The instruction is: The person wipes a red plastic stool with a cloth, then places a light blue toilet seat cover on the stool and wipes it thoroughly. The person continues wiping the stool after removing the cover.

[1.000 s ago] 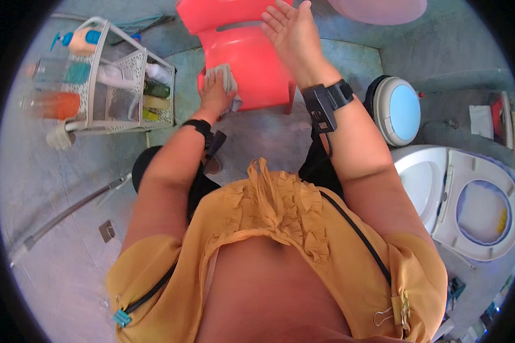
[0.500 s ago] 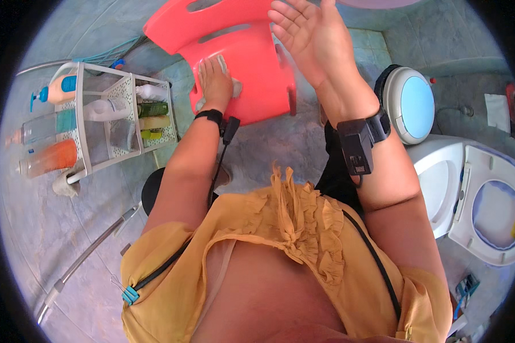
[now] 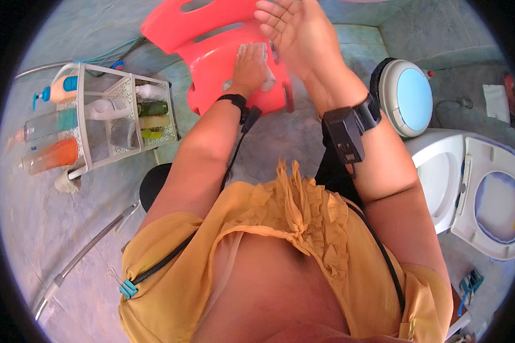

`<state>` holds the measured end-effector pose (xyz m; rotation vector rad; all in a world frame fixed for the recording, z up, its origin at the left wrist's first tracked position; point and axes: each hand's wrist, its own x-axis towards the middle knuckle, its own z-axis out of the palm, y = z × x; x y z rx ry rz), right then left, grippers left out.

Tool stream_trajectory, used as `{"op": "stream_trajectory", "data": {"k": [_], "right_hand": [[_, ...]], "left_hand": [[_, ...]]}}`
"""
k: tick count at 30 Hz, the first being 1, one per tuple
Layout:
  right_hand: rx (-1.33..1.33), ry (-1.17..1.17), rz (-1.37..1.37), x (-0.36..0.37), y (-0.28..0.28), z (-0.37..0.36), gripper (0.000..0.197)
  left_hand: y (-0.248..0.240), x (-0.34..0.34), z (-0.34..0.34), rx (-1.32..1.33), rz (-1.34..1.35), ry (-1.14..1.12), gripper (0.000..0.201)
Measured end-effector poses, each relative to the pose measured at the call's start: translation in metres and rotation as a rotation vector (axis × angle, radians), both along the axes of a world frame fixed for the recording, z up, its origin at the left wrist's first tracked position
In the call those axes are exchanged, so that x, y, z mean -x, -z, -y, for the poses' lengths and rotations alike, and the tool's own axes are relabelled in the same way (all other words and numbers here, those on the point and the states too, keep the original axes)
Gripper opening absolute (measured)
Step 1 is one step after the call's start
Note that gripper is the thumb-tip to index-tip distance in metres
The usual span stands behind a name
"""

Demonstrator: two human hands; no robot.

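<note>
My left hand (image 3: 250,73) rests palm down on the seat of a red plastic chair (image 3: 212,66), with a whitish cloth (image 3: 268,80) under it. Edges of the cloth show past the fingertips and beside the palm; how far the fingers curl round it is hidden. Over the right side of the chair, my right hand (image 3: 297,34) is raised with its palm turned up. Its fingers are loosely extended and nothing lies in it. A black strap sits on each wrist; the right one carries a black box (image 3: 343,135).
At left stands a white rack (image 3: 81,123) with several bottles. A metal pole (image 3: 91,246) lies below it. To the right are a round bin with a blue lid (image 3: 413,100) and a toilet with its lid raised (image 3: 440,183). A blue-handled brush (image 3: 468,286) is at lower right.
My left hand has slid the cloth to the right and slightly away across the seat. My right hand has shifted a little left, still palm up.
</note>
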<state>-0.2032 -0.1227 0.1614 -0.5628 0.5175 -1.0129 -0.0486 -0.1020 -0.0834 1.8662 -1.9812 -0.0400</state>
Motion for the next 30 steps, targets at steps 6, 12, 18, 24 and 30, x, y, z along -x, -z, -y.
{"op": "stream_trajectory", "data": {"k": [6,12,18,24,30], "right_hand": [[-0.018,0.012,-0.011,-0.008,0.002,0.001,0.062],[0.006,0.014,0.021,-0.015,0.000,-0.008,0.056],[0.028,0.006,0.009,-0.013,-0.008,-0.013,0.054],[0.011,0.011,0.007,0.002,-0.017,-0.011,0.051],[-0.001,0.031,0.024,0.010,-0.018,-0.003,0.050]], "left_hand": [[-0.012,0.001,-0.065,0.083,-0.077,0.133,0.050],[-0.008,-0.012,-0.141,-0.057,-0.129,-0.151,0.043],[-0.002,-0.056,-0.158,-0.080,0.148,-0.315,0.045],[0.015,-0.084,-0.104,-0.103,0.149,-0.372,0.049],[0.021,-0.098,-0.040,-0.112,0.212,-0.379,0.058]]}}
